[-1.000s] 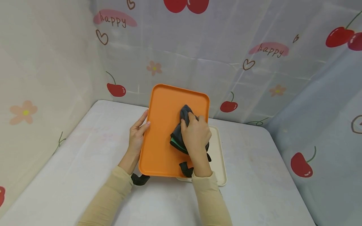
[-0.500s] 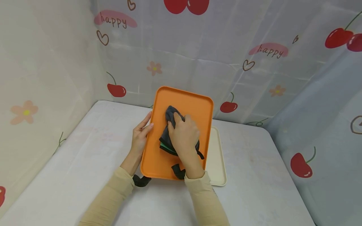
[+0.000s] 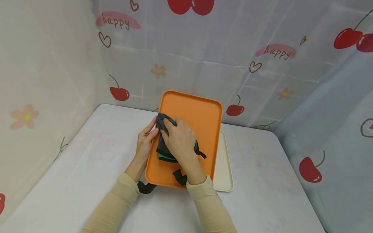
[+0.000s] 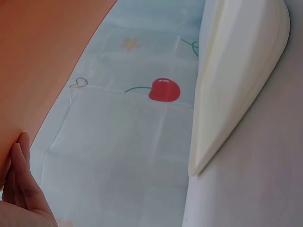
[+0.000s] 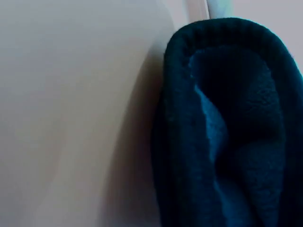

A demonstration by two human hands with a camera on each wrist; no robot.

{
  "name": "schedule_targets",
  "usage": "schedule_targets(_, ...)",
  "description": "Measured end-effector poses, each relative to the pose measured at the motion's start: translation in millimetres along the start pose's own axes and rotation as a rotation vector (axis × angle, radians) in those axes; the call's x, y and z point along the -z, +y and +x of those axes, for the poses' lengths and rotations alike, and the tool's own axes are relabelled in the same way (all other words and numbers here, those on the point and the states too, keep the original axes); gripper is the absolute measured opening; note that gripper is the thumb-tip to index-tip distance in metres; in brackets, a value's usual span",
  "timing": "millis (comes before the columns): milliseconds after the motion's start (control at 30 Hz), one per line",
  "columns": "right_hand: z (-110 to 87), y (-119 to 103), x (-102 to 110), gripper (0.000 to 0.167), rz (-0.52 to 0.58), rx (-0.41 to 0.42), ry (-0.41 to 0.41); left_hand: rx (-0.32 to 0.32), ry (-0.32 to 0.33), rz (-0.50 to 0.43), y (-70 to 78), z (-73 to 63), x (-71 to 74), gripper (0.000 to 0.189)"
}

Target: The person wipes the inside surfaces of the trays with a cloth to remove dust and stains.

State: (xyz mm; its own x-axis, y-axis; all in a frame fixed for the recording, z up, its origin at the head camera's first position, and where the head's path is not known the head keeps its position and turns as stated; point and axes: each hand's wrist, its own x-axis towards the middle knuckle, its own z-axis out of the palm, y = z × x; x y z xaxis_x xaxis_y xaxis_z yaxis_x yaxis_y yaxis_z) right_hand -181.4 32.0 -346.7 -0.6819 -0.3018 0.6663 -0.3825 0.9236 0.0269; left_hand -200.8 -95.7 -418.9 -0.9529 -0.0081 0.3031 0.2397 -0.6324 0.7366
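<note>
Noted: the dark-grey, black-trimmed fleecy cloth (image 3: 163,145) has shifted from right of centre to the left rim of the rectangular orange plastic-looking tray (image 3: 201,129); wiping, I judge, now reaches that side. Right hand (image 3: 182,139): fingers curled in, gripping the cloth against the tray's face. Left hand (image 3: 142,144): nearly closed, thumb and fingers pinching the tilted tray's left edge

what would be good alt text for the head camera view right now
A person's left hand holds an orange tray by its left edge while the right hand grips a dark grey cloth against its surface. A cream tray lies partly hidden behind the orange one on a white table, before a cherry-print backdrop.
</note>
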Motion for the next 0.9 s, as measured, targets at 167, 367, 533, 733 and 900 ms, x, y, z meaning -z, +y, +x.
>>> schedule_targets(167, -0.5, -1.4, -0.6, 0.033, 0.008, -0.014, -0.004, -0.006, 0.011, -0.004, 0.7, -0.2, 1.2, 0.046)
schedule_targets(367, -1.8, -3.1, -0.2, 0.034, 0.025, -0.06, -0.028, -0.006, 0.011, -0.027, 1.3, -0.5, 1.9, 0.046)
schedule_targets(533, -3.7, -2.3, 1.0, 0.035, 0.039, -0.086, -0.046, 0.015, 0.015, 0.005, 2.9, -1.1, 1.8, 0.048)
schedule_targets(733, -5.8, 2.9, 3.6, 0.035, 0.026, -0.133, -0.085, 0.039, 0.073, 0.058, 7.8, 0.7, 3.8, 0.05)
schedule_targets(900, -8.5, 10.1, 5.1, 0.035, 0.015, -0.174, -0.081, 0.054, 0.105, 0.077, 10.3, 2.9, 6.1, 0.05)
